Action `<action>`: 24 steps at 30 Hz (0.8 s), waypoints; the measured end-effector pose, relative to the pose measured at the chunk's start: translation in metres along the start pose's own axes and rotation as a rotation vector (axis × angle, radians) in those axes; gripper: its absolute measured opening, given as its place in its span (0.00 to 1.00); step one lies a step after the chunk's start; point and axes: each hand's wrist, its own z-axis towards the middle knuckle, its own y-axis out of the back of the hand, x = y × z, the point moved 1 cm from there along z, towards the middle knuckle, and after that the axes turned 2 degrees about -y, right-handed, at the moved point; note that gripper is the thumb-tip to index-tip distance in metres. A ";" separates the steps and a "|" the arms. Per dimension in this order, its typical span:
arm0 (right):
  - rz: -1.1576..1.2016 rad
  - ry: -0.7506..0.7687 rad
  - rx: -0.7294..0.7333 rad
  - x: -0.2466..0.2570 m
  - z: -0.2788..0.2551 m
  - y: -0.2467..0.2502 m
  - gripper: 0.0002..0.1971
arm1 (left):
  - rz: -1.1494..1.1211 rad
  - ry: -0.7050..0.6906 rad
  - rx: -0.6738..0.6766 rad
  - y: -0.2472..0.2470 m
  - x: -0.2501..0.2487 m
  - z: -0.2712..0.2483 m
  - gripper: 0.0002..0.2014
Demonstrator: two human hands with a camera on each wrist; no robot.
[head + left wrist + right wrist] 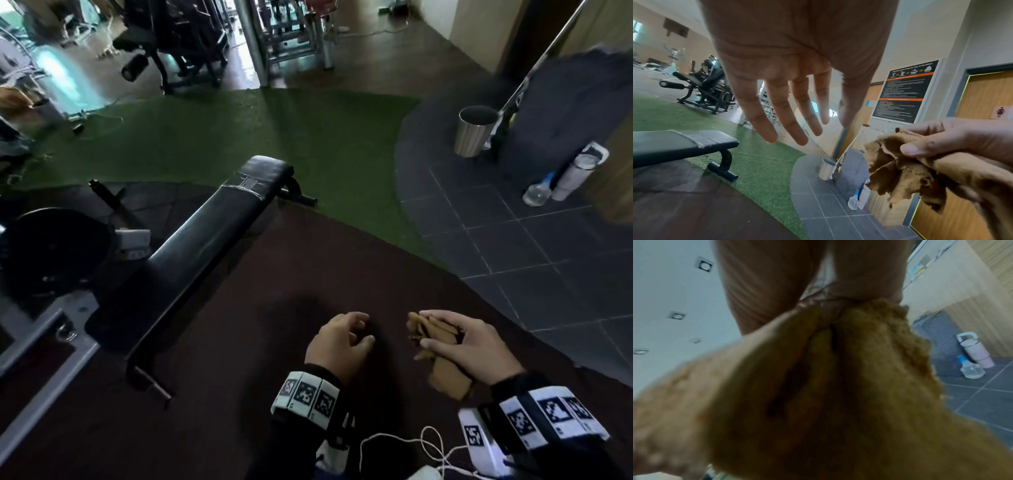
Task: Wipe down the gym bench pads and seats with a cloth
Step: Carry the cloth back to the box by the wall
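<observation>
A long black bench pad [212, 236] runs from lower left to the middle of the head view, with a taped patch near its far end; the left wrist view shows that far end [684, 144]. My right hand [428, 330] grips a crumpled brown cloth [440, 334] above the dark red floor, to the right of the bench. The cloth [838, 386] fills the right wrist view and also shows in the left wrist view [900, 172]. My left hand [363, 329] hovers beside it, empty, fingers relaxed [807, 129]. Neither hand touches the bench.
A weight plate [51, 253] and a metal frame sit left of the bench. On the grey tiles at right stand a metal bin [476, 132], a spray bottle [537, 193] and a white tumbler [579, 171]. Green turf [239, 137] lies beyond, gym machines behind it.
</observation>
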 end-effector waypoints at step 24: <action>-0.047 -0.141 -0.299 0.031 0.264 0.125 0.22 | 0.032 -0.206 0.278 0.029 -0.087 0.369 0.17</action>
